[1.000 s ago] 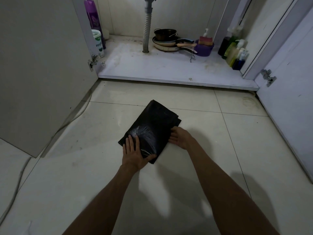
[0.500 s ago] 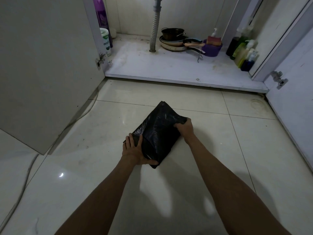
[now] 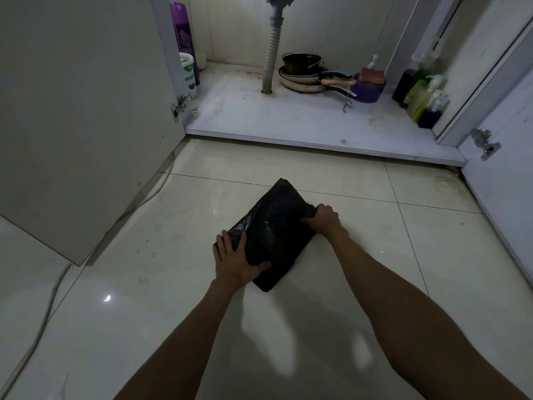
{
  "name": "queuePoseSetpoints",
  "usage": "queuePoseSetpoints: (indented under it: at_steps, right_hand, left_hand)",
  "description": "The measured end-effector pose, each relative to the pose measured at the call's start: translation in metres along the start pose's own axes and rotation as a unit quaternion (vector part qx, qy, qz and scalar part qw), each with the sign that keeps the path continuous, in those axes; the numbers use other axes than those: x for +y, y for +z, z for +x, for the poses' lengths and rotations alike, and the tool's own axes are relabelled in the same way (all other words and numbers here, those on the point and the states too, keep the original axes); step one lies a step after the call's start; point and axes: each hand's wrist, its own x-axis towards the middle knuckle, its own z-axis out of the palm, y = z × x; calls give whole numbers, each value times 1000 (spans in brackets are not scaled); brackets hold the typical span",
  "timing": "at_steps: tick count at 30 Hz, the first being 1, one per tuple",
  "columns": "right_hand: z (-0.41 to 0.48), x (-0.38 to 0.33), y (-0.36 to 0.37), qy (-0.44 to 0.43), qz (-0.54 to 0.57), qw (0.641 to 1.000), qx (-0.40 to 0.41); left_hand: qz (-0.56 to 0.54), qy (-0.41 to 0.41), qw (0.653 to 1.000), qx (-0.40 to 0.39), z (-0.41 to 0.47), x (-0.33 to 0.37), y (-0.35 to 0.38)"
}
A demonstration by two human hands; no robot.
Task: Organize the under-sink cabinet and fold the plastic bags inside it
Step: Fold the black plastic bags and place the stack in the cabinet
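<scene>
So the under-sink cabinet (image 3: 288, 122) looks mostly sorted to me: both doors are open, and the middle and front of its base are bare. The stacked pans (image 3: 302, 76) sit toward the back edge just right of the drain pipe (image 3: 272, 53), with a purple bowl (image 3: 369, 88) beside them. The cleaning bottles (image 3: 421, 96) are bunched along the right edge, and a purple spray can (image 3: 184, 47) stands in the back left corner. The black plastic bag (image 3: 277, 235) isn't in there yet. It's on the tiled floor (image 3: 144, 284), well out from the cabinet's front edge, already down to a fairly small rectangle but puffy, so I'd guess mid-fold. The left hand (image 3: 236, 259) lies flat with fingers spread, pressing the bag's near left corner. The right hand (image 3: 323, 219) has its fingers curled round the bag's right corner. Left to do: finish folding and stash it inside. I can't see any other bags.
</scene>
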Motion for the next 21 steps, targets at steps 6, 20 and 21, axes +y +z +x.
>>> queuePoseSetpoints:
  at_steps: [6,20,21]
  right_hand:
    - [-12,15,-10,70,23,995,-62]
    - [-54,45,-33,127,-159,974,-99]
    - [-54,38,-30,106,-170,979,-40]
  left_hand:
    - [29,-16,999,-30,17,-2,-19]
    - [60,78,994,52,11,32,24]
    - [78,74,993,40,13,32,28]
